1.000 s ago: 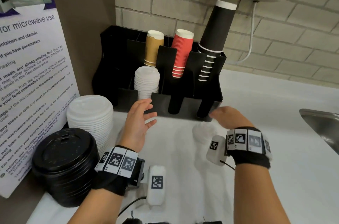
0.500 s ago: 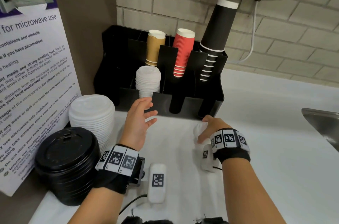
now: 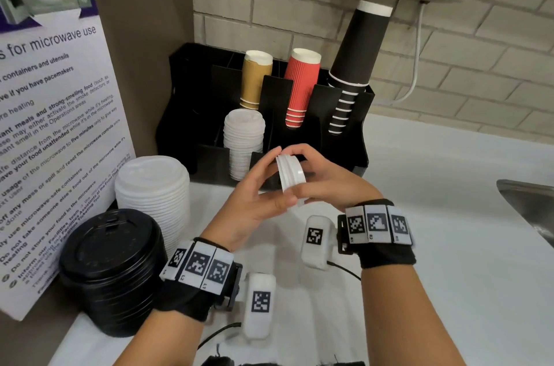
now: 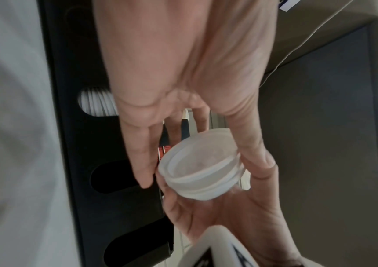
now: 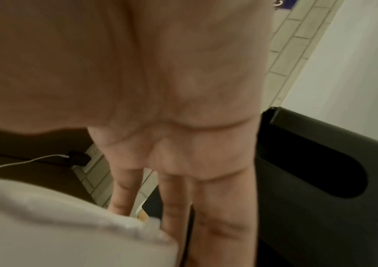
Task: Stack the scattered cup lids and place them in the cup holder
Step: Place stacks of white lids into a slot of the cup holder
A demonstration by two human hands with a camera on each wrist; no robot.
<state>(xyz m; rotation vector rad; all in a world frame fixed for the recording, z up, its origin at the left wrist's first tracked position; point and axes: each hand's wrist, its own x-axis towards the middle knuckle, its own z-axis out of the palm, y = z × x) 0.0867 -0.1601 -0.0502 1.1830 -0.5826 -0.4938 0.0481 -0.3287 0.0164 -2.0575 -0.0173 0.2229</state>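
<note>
A short stack of small white cup lids [image 3: 290,177] is held on edge above the counter, in front of the black cup holder [image 3: 186,114]. My left hand [image 3: 269,183] pinches the stack's rim between thumb and fingers. My right hand [image 3: 311,177] curls over it from the other side. In the left wrist view the lids [image 4: 200,164] show their hollow underside, with the right palm [image 4: 217,216] beneath. A stack of the same small white lids [image 3: 244,141] stands in a front slot of the holder. The right wrist view shows only my palm and the holder [image 5: 320,180].
A tall stack of large white lids [image 3: 153,186] and one of black lids [image 3: 114,269] stand on the counter at the left. Brown [image 3: 256,81], red [image 3: 301,87] and black cups [image 3: 356,51] fill the holder. A sign [image 3: 54,126] leans left; a sink [image 3: 530,209] lies right.
My right hand took the small white lids off the counter and lifted them. Both hands came together, and the left hand now pinches the stack too.
</note>
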